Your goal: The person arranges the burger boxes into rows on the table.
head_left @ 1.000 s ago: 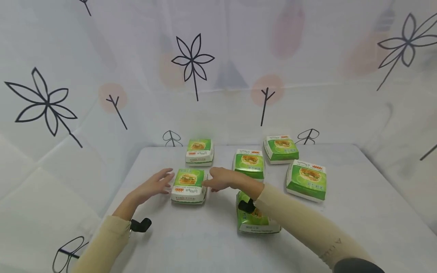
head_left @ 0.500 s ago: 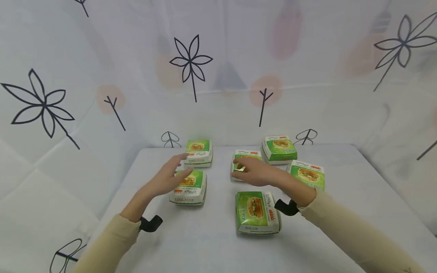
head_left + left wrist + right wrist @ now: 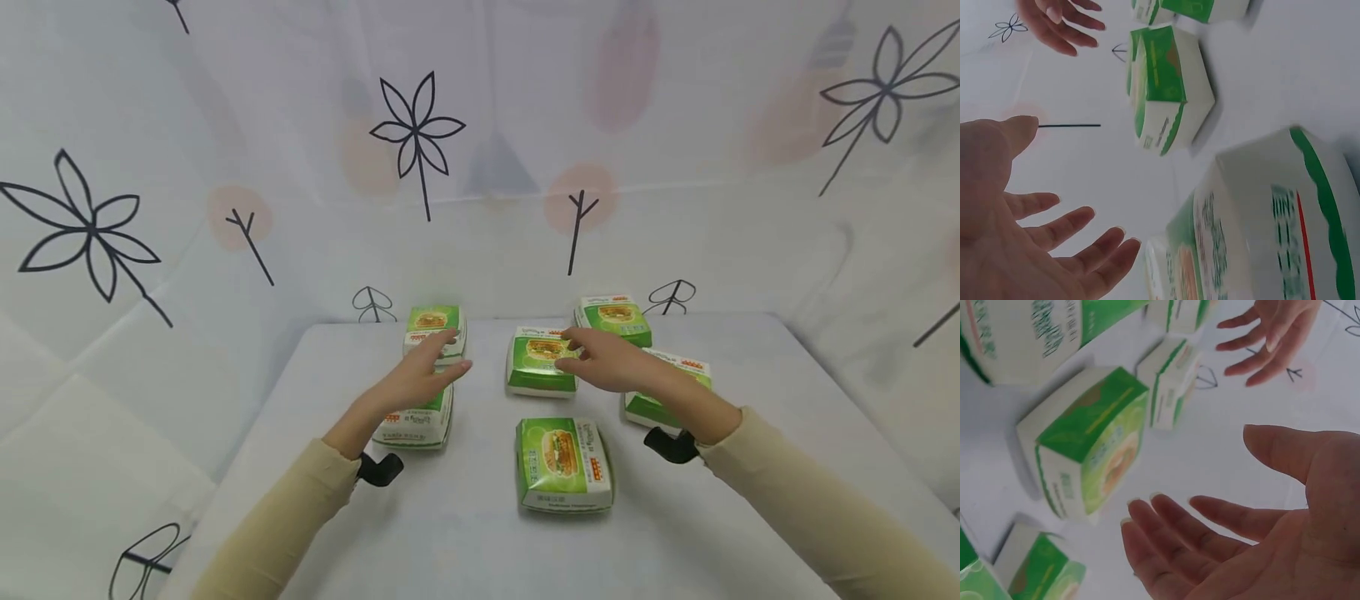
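My left hand [image 3: 420,375], palm inward and fingers extended, hovers over the two left burger boxes, partly covering the back left box [image 3: 433,321] and the front left box [image 3: 412,429]. Fingers of my right hand [image 3: 611,360] overlap the right edge of the middle burger box [image 3: 540,371] in the head view. Between the hands, this green and white box [image 3: 1094,437] also shows in the right wrist view, apart from the spread fingers. Both palms hold nothing.
Closest to me stands another burger box [image 3: 562,462], turned sideways. Two more, a back right box [image 3: 615,317] and a right box [image 3: 651,408] partly behind my forearm, are on the white table [image 3: 450,542]. A patterned cloth [image 3: 495,250] hangs behind.
My hands were on either side of the front left box. Both have lifted off it; the right moved right to the middle box, and the left moved right and farther forward. The boxes stayed put.
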### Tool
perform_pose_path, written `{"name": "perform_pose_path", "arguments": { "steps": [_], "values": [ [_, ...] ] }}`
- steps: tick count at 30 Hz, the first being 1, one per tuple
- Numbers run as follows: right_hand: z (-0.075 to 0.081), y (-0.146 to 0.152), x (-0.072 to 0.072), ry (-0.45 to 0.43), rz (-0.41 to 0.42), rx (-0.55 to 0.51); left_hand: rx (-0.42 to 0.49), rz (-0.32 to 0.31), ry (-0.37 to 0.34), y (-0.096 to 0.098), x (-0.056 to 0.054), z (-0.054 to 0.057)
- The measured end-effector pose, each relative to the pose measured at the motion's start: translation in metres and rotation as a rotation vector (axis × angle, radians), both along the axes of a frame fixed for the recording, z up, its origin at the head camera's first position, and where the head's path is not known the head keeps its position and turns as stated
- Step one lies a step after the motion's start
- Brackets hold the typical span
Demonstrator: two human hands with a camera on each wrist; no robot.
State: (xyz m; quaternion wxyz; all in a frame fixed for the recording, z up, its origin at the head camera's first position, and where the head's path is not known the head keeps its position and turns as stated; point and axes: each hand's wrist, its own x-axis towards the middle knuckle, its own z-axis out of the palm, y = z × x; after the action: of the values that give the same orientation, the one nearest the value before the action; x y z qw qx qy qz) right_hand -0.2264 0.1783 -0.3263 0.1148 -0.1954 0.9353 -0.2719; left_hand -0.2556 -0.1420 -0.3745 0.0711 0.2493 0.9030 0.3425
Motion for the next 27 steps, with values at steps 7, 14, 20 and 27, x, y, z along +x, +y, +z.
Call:
{"name": "perform_pose_path", "arguments": {
  "steps": [7, 14, 20, 27],
  "values": [
    [-0.011, 0.015, -0.018, -0.018, -0.032, 0.009, 0.012, 0.048, -0.101, 0.035, -0.009, -0.001],
    [-0.028, 0.024, -0.042, -0.128, -0.110, 0.012, 0.057, 0.083, -0.266, 0.070, -0.026, -0.008],
    [-0.046, 0.025, -0.067, -0.204, -0.158, -0.014, 0.134, 0.137, -0.421, 0.087, -0.038, -0.024],
    [-0.053, 0.019, -0.079, -0.300, -0.165, -0.080, 0.182, 0.197, -0.481, 0.102, -0.044, -0.043]
  ]
}}
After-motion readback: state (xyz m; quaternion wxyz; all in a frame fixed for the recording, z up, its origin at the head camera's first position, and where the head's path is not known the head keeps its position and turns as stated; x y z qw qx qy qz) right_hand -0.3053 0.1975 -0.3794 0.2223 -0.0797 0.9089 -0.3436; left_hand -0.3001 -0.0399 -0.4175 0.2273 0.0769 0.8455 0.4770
